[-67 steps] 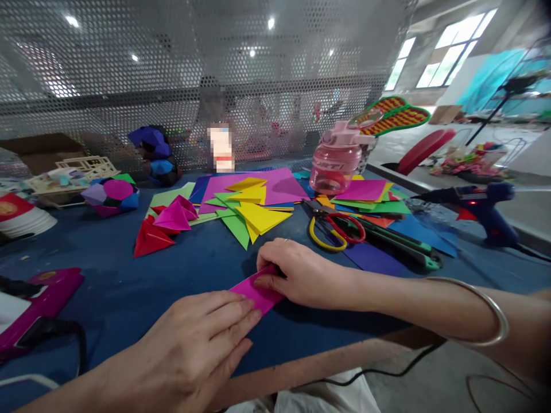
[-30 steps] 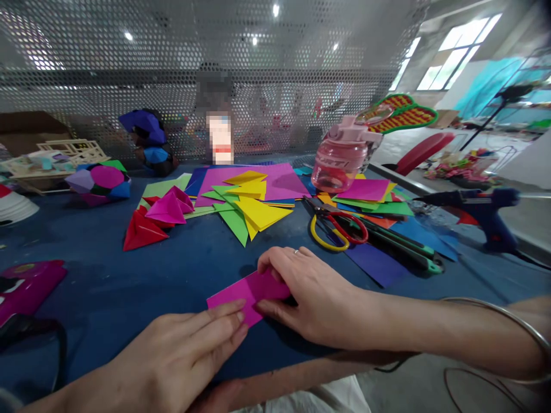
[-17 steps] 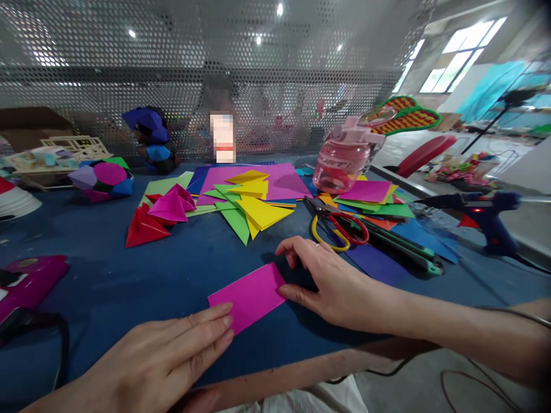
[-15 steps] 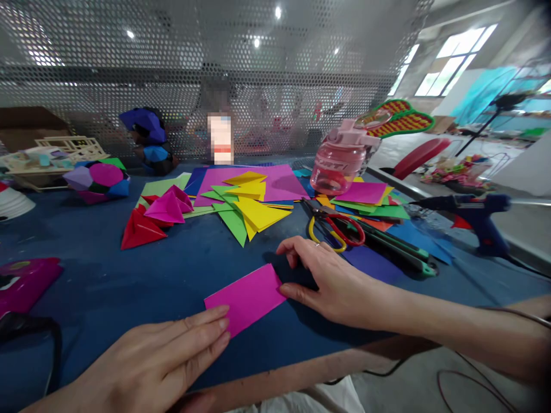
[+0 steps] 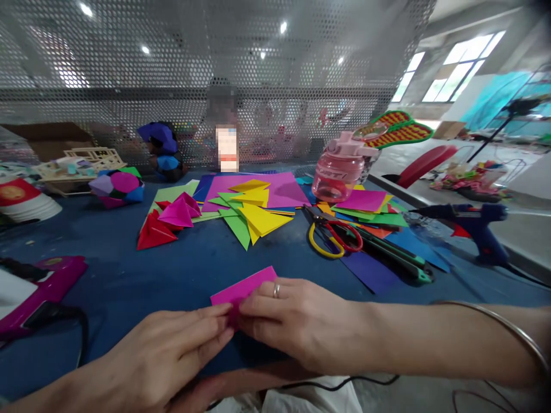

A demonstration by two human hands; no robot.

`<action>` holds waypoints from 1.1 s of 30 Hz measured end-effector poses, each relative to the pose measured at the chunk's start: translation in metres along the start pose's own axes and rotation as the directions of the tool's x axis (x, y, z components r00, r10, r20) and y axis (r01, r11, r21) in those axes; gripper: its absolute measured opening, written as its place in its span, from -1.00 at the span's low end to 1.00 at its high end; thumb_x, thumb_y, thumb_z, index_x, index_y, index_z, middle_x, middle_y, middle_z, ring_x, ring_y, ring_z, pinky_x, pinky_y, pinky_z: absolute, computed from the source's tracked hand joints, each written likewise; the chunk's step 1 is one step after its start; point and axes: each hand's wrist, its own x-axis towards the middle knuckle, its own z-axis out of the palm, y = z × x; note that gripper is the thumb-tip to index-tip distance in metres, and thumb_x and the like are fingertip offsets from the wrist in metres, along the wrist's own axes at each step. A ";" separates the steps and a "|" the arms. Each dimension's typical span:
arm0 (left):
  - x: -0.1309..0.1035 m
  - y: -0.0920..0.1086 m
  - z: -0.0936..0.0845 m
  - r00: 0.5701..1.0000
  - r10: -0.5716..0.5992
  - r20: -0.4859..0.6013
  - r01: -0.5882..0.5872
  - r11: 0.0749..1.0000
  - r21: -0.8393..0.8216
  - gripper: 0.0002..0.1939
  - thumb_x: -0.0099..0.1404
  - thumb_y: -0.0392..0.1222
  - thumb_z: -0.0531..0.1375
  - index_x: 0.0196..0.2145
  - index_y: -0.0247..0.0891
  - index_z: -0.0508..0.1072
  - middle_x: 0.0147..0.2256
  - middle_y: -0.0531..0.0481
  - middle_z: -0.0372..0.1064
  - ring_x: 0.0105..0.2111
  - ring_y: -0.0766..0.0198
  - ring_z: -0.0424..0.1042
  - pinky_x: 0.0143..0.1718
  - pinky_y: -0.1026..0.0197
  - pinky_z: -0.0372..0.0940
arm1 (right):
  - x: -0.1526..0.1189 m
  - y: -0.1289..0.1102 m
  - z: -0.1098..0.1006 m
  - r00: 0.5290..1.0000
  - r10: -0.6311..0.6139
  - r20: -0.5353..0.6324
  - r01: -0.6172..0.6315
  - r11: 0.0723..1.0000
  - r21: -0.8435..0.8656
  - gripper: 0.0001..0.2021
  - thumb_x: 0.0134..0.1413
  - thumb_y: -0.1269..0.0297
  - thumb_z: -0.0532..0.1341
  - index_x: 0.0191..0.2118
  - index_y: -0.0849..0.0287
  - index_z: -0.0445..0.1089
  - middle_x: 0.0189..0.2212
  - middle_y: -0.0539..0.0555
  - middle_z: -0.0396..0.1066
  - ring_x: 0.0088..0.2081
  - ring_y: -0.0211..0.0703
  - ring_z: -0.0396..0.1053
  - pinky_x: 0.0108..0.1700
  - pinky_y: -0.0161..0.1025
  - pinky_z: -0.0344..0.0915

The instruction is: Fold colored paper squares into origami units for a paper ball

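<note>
the right hand (image 5: 297, 321) now closes in, fingers pinching the flat magenta rectangular paper's (image 5: 247, 287) near edge above the blue desk (image 5: 172, 287), seemingly shaping it; left hand (image 5: 159, 350) fingers lie together, extended, beside them.

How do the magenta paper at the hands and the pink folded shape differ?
The magenta paper is touched by the left hand and right hand; the pink folded shape is untouched. The magenta paper looks mostly flat; the pink folded shape has raised points. Both are bright pink.
</note>
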 end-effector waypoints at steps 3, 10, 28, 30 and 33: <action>0.008 0.003 -0.006 1.000 0.000 -0.020 0.001 1.000 0.026 -0.72 0.45 -0.20 0.04 -0.08 -0.36 0.49 -0.19 -0.12 0.59 -0.17 0.22 0.58 -0.15 0.32 0.47 | 0.001 -0.001 0.002 0.995 -0.088 0.055 0.094 0.989 -0.116 -0.73 0.36 0.39 0.01 -0.18 0.33 0.46 -0.10 0.18 0.41 -0.18 -0.11 0.33 -0.16 -0.21 0.31; -0.007 0.003 -0.004 0.999 -0.002 0.036 0.000 0.998 0.065 -0.70 0.41 -0.19 0.09 0.00 -0.37 0.47 -0.10 -0.11 0.57 -0.11 0.18 0.56 -0.10 0.28 0.46 | -0.015 0.007 -0.002 0.997 -0.072 0.013 0.073 0.986 -0.152 -0.76 0.33 0.42 0.05 -0.29 0.26 0.45 -0.27 0.13 0.42 -0.28 -0.14 0.33 -0.24 -0.18 0.29; 0.059 -0.030 -0.003 0.900 -0.321 0.295 0.362 0.927 -0.095 -0.73 0.30 -0.04 0.24 -0.12 -0.25 0.44 -0.18 -0.04 0.43 -0.24 0.18 0.50 -0.26 0.22 0.36 | -0.001 0.021 -0.021 0.957 0.278 -0.088 -0.273 0.960 0.064 -0.70 0.09 0.55 0.10 -0.04 0.28 0.37 -0.14 0.19 0.42 -0.09 -0.06 0.36 -0.05 -0.13 0.31; 0.071 -0.037 0.000 0.835 -0.392 0.385 0.441 0.897 -0.042 -0.54 0.17 0.12 0.32 -0.14 -0.28 0.42 -0.19 -0.06 0.41 -0.24 0.08 0.48 -0.31 0.16 0.34 | 0.011 0.026 -0.023 0.938 0.345 -0.019 -0.343 0.937 0.063 -0.68 0.11 0.32 0.25 -0.01 0.28 0.35 -0.11 0.21 0.40 -0.08 0.02 0.36 -0.01 -0.04 0.31; 0.078 -0.045 0.005 0.801 -0.411 0.436 0.492 0.866 -0.088 -0.43 0.01 0.23 0.38 -0.19 -0.24 0.42 -0.21 -0.03 0.39 -0.23 0.06 0.44 -0.32 0.16 0.30 | 0.018 0.034 -0.021 0.919 0.387 0.076 -0.393 0.914 0.098 -0.43 -0.07 -0.03 0.39 -0.04 0.29 0.36 -0.12 0.21 0.38 -0.10 0.08 0.37 -0.04 0.00 0.31</action>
